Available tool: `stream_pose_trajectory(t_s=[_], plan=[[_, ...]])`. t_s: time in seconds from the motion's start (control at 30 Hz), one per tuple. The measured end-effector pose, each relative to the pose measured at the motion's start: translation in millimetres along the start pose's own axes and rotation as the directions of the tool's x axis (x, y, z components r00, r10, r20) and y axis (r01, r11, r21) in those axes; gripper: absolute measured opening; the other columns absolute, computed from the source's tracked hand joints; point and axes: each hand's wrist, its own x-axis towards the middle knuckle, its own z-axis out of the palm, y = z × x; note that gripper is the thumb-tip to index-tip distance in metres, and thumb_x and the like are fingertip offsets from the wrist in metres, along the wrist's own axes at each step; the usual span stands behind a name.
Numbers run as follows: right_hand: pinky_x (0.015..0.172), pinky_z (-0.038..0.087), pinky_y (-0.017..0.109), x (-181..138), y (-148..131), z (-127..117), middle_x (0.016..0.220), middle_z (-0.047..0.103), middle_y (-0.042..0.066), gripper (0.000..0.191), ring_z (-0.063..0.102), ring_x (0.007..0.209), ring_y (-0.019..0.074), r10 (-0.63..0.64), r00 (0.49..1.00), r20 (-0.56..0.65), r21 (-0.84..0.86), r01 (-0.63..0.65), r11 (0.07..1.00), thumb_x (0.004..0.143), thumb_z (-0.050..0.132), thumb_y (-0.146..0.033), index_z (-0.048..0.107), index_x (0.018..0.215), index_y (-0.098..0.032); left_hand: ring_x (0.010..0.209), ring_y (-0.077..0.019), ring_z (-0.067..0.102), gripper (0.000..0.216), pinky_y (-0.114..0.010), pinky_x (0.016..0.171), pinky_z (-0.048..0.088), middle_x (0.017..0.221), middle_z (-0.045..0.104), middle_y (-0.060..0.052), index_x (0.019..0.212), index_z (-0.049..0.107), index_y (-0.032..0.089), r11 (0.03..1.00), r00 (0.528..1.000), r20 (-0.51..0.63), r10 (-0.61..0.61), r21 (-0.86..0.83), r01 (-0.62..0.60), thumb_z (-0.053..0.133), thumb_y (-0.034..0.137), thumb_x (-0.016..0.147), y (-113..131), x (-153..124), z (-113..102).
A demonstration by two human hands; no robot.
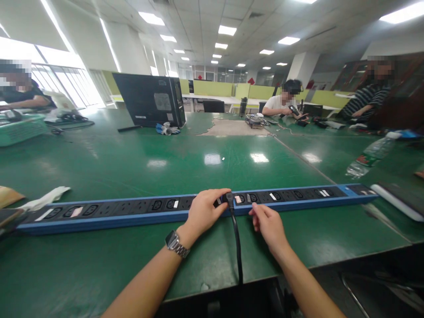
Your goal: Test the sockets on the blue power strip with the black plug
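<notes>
A long blue-and-black power strip (139, 216) lies across the green table before me, its face lined with sockets. A black power plug (229, 199) stands in the strip near its middle, and its cord hangs toward me over the table edge. My left hand (206, 206), with a watch (176, 244) on the wrist, reaches over the strip with thumb and index finger closed at the plug. Just right of the cord, my right hand (267, 223) has its fingers curled together at the strip's near edge. Nothing shows in it.
A black computer case (149, 99) stands at the back, with gloves (168, 128) beside it. A plastic bottle (372, 154) is on the right, a green basket (21, 130) on the left. Other people sit or stand around the table (109, 163).
</notes>
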Motion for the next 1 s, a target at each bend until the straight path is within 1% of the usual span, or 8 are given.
stream_pose_trajectory(t_s=[0.17,0.3,0.43,0.53,0.63,0.7,0.83,1.0], plan=[[0.032,0.029,0.016,1.6,-47.6,27.0,0.045,0.055,-0.002,0.050,0.048,0.032,0.0074,0.234,0.931,0.280,0.115,-0.275,0.954,0.086,0.051,-0.062,0.060,0.070,-0.015,0.107,-0.0216,0.065,0.035,-0.038,0.098,0.049,0.115,0.072,-0.003,0.118,0.065,0.025,0.998,1.000,-0.019,-0.012,0.066,0.014,0.062,0.021,0.084,-0.6,-0.5,4.6],[0.028,0.024,0.015,8.0,-63.9,43.6,0.037,0.050,-0.003,0.039,0.042,0.026,0.0066,0.307,0.898,0.314,0.071,-0.345,0.936,0.090,0.054,-0.040,0.054,0.060,-0.015,0.113,-0.0216,0.062,0.039,-0.038,0.102,0.045,0.120,0.070,-0.005,0.121,0.062,0.023,0.990,0.998,0.048,0.043,0.134,-0.049,0.063,0.021,0.082,-0.2,0.0,3.8],[0.030,0.029,0.017,8.3,-64.9,45.4,0.044,0.055,-0.002,0.034,0.043,0.030,0.0071,0.386,0.857,0.341,0.131,-0.450,0.883,0.092,0.047,-0.035,0.059,0.068,-0.014,0.121,-0.0276,0.056,0.069,-0.045,0.105,0.040,0.132,0.061,-0.013,0.139,0.045,0.016,0.957,0.992,0.106,0.070,0.272,-0.097,0.069,0.033,0.077,0.6,-0.9,7.0],[0.033,0.029,0.016,4.8,-76.4,30.6,0.043,0.046,-0.007,0.031,0.036,0.030,0.0049,0.388,0.837,0.386,0.230,-0.495,0.838,0.092,0.045,-0.037,0.057,0.073,-0.016,0.123,-0.0293,0.054,0.066,-0.045,0.104,0.039,0.132,0.060,-0.013,0.134,0.048,0.016,0.933,0.990,0.129,0.058,0.347,-0.099,0.070,0.041,0.077,1.0,-1.7,10.7],[0.034,0.024,0.017,7.1,-92.4,0.5,0.038,0.030,-0.011,0.036,0.026,0.030,0.0051,0.273,0.891,0.362,0.420,-0.417,0.806,0.091,0.043,-0.047,0.050,0.069,-0.019,0.122,-0.0295,0.053,0.062,-0.045,0.104,0.037,0.132,0.060,-0.012,0.131,0.051,0.019,0.919,0.987,0.150,0.065,0.376,-0.118,0.070,0.047,0.078,1.1,-2.1,12.3],[0.033,0.021,0.017,14.6,-94.5,-23.8,0.036,0.030,-0.010,0.038,0.026,0.029,0.0053,0.239,0.927,0.290,0.476,-0.356,0.804,0.090,0.046,-0.049,0.049,0.067,-0.019,0.122,-0.0298,0.053,0.064,-0.046,0.105,0.036,0.132,0.060,-0.012,0.132,0.049,0.020,0.915,0.987,0.146,0.062,0.387,-0.114,0.069,0.049,0.079,1.0,-2.2,12.5],[0.032,0.018,0.018,33.2,-69.8,-61.8,0.034,0.031,-0.009,0.038,0.026,0.027,0.0054,0.421,0.886,0.193,0.307,-0.462,0.832,0.089,0.050,-0.044,0.049,0.061,-0.018,0.120,-0.0300,0.054,0.062,-0.046,0.104,0.036,0.131,0.060,-0.011,0.132,0.049,0.019,0.912,0.988,0.142,0.057,0.395,-0.110,0.067,0.049,0.080,0.6,-2.3,13.1],[0.030,0.016,0.018,39.1,-41.8,-69.1,0.033,0.030,-0.009,0.037,0.024,0.026,0.0062,0.481,0.861,0.164,0.258,-0.508,0.822,0.089,0.048,-0.044,0.048,0.061,-0.019,0.120,-0.0294,0.053,0.061,-0.045,0.104,0.036,0.131,0.060,-0.010,0.132,0.049,0.021,0.911,0.989,0.137,0.060,0.399,-0.110,0.066,0.049,0.080,0.5,-2.2,13.8]])
